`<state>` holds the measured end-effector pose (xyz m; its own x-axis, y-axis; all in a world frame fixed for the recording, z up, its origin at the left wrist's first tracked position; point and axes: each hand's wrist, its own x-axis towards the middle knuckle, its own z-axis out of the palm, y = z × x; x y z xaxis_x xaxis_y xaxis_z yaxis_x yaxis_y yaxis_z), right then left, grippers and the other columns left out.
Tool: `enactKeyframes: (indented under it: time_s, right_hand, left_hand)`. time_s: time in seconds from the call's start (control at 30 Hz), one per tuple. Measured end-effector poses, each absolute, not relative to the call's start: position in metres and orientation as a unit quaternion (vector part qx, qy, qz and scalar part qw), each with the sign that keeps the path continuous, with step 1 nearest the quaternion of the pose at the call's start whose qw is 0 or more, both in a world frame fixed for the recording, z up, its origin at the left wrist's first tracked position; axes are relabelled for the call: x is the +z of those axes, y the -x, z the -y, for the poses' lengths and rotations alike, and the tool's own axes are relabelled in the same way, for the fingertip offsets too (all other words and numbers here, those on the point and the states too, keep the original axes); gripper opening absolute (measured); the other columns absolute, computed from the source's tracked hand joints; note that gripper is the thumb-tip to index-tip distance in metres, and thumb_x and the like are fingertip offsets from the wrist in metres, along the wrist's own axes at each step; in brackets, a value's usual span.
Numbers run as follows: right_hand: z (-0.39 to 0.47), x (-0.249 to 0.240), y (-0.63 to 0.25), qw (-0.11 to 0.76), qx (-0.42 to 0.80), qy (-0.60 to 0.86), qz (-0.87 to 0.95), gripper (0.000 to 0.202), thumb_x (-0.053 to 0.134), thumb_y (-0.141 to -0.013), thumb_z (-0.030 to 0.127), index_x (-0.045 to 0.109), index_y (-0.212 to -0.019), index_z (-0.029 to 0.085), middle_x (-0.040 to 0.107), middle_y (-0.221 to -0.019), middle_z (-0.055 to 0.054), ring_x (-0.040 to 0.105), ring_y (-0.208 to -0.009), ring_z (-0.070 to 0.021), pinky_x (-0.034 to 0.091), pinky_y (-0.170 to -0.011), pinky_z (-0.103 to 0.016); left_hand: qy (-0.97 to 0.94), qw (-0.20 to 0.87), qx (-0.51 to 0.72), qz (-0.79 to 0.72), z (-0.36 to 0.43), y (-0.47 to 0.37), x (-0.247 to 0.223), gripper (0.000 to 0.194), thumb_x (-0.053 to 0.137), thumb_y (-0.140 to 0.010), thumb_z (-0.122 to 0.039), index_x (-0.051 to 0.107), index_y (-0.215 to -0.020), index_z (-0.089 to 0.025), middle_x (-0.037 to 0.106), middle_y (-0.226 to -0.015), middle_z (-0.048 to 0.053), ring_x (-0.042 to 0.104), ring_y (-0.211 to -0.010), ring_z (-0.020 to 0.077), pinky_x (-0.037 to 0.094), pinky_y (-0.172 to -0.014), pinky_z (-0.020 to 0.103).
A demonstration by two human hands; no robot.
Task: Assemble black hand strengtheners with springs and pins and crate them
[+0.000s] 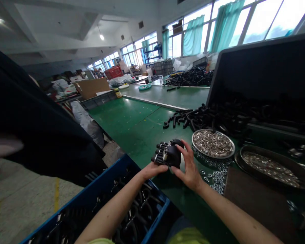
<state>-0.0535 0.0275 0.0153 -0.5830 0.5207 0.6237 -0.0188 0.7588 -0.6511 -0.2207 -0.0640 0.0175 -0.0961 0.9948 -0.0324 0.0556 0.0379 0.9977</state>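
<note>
Several black parts [173,156] with metal pieces are bunched together over the green table, between my two hands. My left hand [155,169] is closed around their lower left side, its thumb along the bottom edge. On the right side, my right hand [187,166] grips the same bunch, with fingers over the top and the thumb below. The fingers of my left hand are partly hidden behind the parts.
A blue crate [157,222] of black parts stands below my left forearm. Right of my hands are a round tray of metal pins [213,144], loose nuts [220,176] and a dark pan [274,166]. A person in dark clothes [48,128] stands at left.
</note>
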Motion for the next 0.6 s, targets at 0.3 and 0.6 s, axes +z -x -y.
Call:
enactKeyframes:
  time_s: [0.3,0.6]
  right_hand:
    - [-0.004,-0.034,0.047,0.317,0.534,0.202,0.758,0.102,0.06,-0.076,0.054,-0.005,-0.148,0.025,0.018,-0.153,-0.013,0.024,-0.137,-0.0291,0.025,-0.109,-0.052]
    - [-0.004,-0.019,0.041,0.322,0.521,0.214,0.761,0.098,0.066,-0.072,0.051,0.009,-0.147,0.025,0.026,-0.149,-0.013,0.034,-0.133,-0.0296,0.03,-0.108,-0.05]
  left_hand:
    - [-0.465,0.511,0.485,-0.537,0.083,0.19,-0.02,0.059,0.084,-0.05,-0.037,0.068,-0.103,-0.017,0.067,-0.113,0.008,0.058,-0.111,0.029,0.041,-0.102,0.046]
    - [-0.43,0.497,0.505,-0.56,0.077,0.176,-0.013,0.053,0.083,-0.053,-0.02,0.068,-0.103,-0.015,0.065,-0.118,0.009,0.057,-0.114,0.0284,0.033,-0.108,0.049]
